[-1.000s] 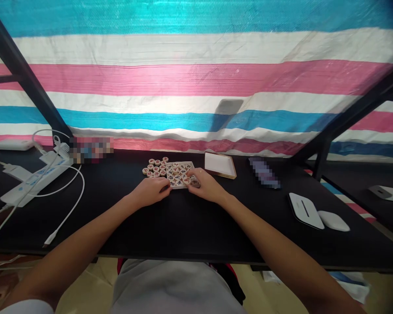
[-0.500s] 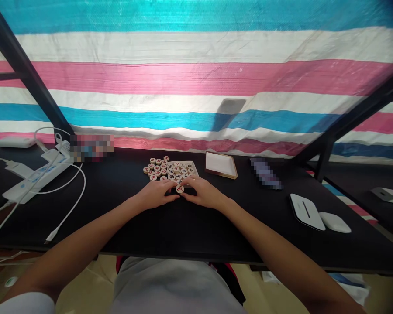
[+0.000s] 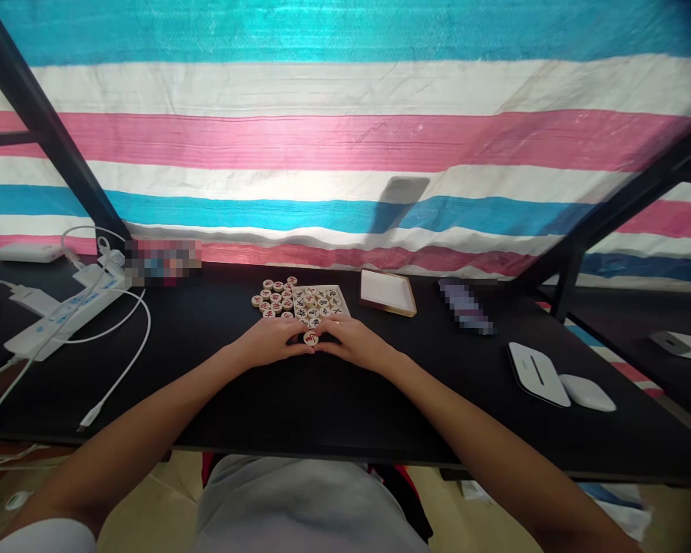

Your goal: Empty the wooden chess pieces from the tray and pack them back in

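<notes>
Head view: left hand (image 3: 273,341) and right hand (image 3: 354,342) meet, fingers of both grasping one red-marked disc (image 3: 310,339) between them, at near edge of box (image 3: 344,300). Box on desk (image 3: 334,411), holds black-marked discs (image 3: 312,313). Red discs (image 3: 276,297) bunched just left, lid (image 3: 386,293) right.

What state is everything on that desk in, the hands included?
Left hand: curled around the single piece
Right hand: curled around it too
Single piece: face up, red mark showing
Box: open, holding other pieces
Loose pieces: face up, left of the box
Lid: off, hollow side up
Power strip: plugs inserted
Cable plug: connected to nothing
</notes>
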Available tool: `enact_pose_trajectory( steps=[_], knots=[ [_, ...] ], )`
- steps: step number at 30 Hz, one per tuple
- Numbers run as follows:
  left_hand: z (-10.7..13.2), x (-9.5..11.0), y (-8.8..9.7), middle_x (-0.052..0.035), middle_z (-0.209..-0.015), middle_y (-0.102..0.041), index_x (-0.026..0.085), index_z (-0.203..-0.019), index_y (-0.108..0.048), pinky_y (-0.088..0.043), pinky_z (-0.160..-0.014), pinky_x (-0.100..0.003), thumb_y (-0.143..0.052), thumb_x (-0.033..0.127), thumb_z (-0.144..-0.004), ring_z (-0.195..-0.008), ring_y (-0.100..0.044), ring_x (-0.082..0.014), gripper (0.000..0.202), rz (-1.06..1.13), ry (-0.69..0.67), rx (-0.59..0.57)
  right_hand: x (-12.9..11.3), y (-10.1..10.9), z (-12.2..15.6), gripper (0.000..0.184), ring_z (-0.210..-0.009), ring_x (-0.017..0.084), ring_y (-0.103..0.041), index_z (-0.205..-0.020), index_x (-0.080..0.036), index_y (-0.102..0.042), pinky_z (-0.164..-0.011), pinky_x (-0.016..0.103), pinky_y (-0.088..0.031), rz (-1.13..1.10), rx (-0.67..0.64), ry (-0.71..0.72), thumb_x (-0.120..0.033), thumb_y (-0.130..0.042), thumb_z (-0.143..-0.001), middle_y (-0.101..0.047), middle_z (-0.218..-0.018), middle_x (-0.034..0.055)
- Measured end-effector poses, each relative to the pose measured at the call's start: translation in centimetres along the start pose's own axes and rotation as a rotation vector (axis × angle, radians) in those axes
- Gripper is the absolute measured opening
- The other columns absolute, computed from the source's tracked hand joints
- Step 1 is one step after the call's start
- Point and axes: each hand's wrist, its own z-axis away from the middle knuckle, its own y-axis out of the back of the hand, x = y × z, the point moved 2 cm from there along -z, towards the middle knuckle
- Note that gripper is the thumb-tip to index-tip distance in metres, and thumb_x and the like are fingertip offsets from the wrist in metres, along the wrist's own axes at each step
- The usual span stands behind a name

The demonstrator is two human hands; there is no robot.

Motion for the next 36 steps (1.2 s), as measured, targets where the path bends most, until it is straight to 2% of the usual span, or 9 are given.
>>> enact_pose_trajectory(
  steps=[3, 6, 9, 12, 16, 18, 25, 29, 36],
  knots=[
    [0.1, -0.1, 0.3, 0.0009, -0.077, -0.061, 0.02, -0.091, -0.061, -0.036, -0.062, -0.022, -0.052, 0.046, -0.089, -0.068, -0.056, -0.0129, 0.028, 0.017, -0.015, -0.036, -0.3, 0.0, -0.1, 0.018, -0.093, 0.021, -0.062, -0.1, -0.02, -0.059, -0.081, 0.034, -0.051, 0.0, -0.009, 0.032, -0.035, -0.057, -0.089, -0.067, -0.095, 0.007],
    [0.3, -0.5, 1.2, 0.0012, -0.075, -0.061, 0.019, -0.085, -0.06, -0.036, -0.062, -0.022, -0.053, 0.043, -0.086, -0.067, -0.055, -0.0122, 0.024, 0.024, 0.002, -0.019, -0.4, 0.0, -0.1, 0.02, -0.092, 0.022, -0.06, -0.099, -0.02, -0.058, -0.082, 0.036, -0.051, 0.021, -0.013, 0.059, -0.038, -0.057, -0.089, -0.067, -0.095, 0.0072],
    [0.5, -1.3, 2.3, 0.0014, -0.071, -0.06, 0.019, -0.076, -0.056, -0.035, -0.06, -0.023, -0.054, 0.043, -0.084, -0.064, -0.053, -0.0124, 0.026, 0.004, 0.075, 0.008, -0.1, 0.1, 0.0, 0.016, -0.097, 0.023, -0.059, -0.1, -0.022, -0.058, -0.086, 0.039, -0.05, 0.059, 0.015, 0.039, -0.034, -0.054, -0.091, -0.066, -0.098, 0.0074],
    [0.7, -1.9, 3.0, 0.0019, -0.067, -0.06, 0.019, -0.069, -0.052, -0.033, -0.055, -0.024, -0.054, 0.046, -0.082, -0.06, -0.052, -0.0125, 0.03, 0.001, 0.151, -0.039, 0.5, 0.3, 0.1, 0.014, -0.102, 0.024, -0.058, -0.102, -0.023, -0.058, -0.091, 0.041, -0.048, 0.097, 0.053, -0.012, -0.029, -0.052, -0.091, -0.064, -0.102, 0.0083],
    [0.7, -2.0, 2.4, 0.0015, -0.068, -0.063, 0.02, -0.072, -0.055, -0.032, -0.053, -0.025, -0.052, 0.047, -0.082, -0.059, -0.054, -0.014, 0.029, -0.009, 0.174, -0.181, 1.5, 0.4, 0.2, 0.017, -0.104, 0.025, -0.057, -0.105, -0.021, -0.058, -0.092, 0.043, -0.048, 0.116, 0.053, -0.083, -0.027, -0.054, -0.09, -0.063, -0.106, 0.0104],
    [0.7, -2.0, 1.8, 0.0004, -0.07, -0.064, 0.021, -0.075, -0.056, -0.033, -0.053, -0.026, -0.052, 0.048, -0.082, -0.061, -0.056, -0.0152, 0.029, -0.05, 0.192, -0.204, 1.9, 0.3, 0.3, 0.017, -0.103, 0.025, -0.057, -0.104, -0.022, -0.059, -0.091, 0.043, -0.048, 0.106, 0.044, -0.102, -0.026, -0.054, -0.089, -0.063, -0.104, 0.0102],
    [0.4, -2.6, 0.6, -0.0031, -0.072, -0.064, 0.021, -0.08, -0.056, -0.036, -0.055, -0.026, -0.047, 0.052, -0.086, -0.066, -0.06, -0.0189, 0.033, -0.191, 0.226, -0.173, 2.3, 0.0, 0.2, 0.012, -0.103, 0.024, -0.058, -0.097, -0.021, -0.061, -0.092, 0.041, -0.048, 0.086, 0.035, -0.097, -0.022, -0.052, -0.089, -0.064, -0.1, 0.0088],
    [0.3, -2.7, 0.4, -0.0053, -0.073, -0.066, 0.02, -0.074, -0.057, -0.038, -0.057, -0.026, -0.043, 0.052, -0.088, -0.066, -0.061, -0.02, 0.038, -0.245, 0.268, -0.147, 2.2, 0.1, 0.2, 0.01, -0.099, 0.023, -0.058, -0.093, -0.022, -0.061, -0.09, 0.04, -0.048, 0.088, 0.024, -0.101, -0.021, -0.052, -0.089, -0.064, -0.096, 0.0078],
    [0.2, -2.4, 0.5, -0.0077, -0.077, -0.068, 0.018, -0.076, -0.061, -0.041, -0.06, -0.027, -0.039, 0.046, -0.091, -0.072, -0.064, -0.0209, 0.039, -0.301, 0.336, -0.094, 2.2, 0.1, 0.2, 0.009, -0.098, 0.022, -0.058, -0.089, -0.022, -0.061, -0.089, 0.039, -0.048, 0.089, 0.022, -0.095, -0.022, -0.051, -0.089, -0.064, -0.094, 0.007]
  ],
)
